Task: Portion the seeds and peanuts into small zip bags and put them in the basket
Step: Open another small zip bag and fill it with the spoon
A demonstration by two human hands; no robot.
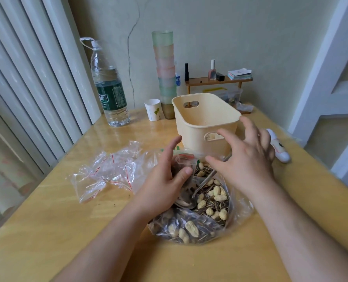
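Note:
A big clear plastic bag (238, 212) of striped seeds and peanuts (213, 200) lies open at the middle of the wooden table, with a metal spoon (204, 183) resting in it. My left hand (165, 180) holds a small zip bag (184, 162) part filled with seeds over the big bag, thumb against its side. My right hand (248, 157) hovers just right of it with fingers spread, holding nothing. The cream plastic basket (205, 123) stands right behind the hands.
Several empty small zip bags (108, 171) with red strips lie in a heap at the left. A large water bottle (109, 88), a paper cup (153, 109), stacked cups (166, 74) and a small shelf (218, 80) stand at the back. A white object (279, 147) lies at right.

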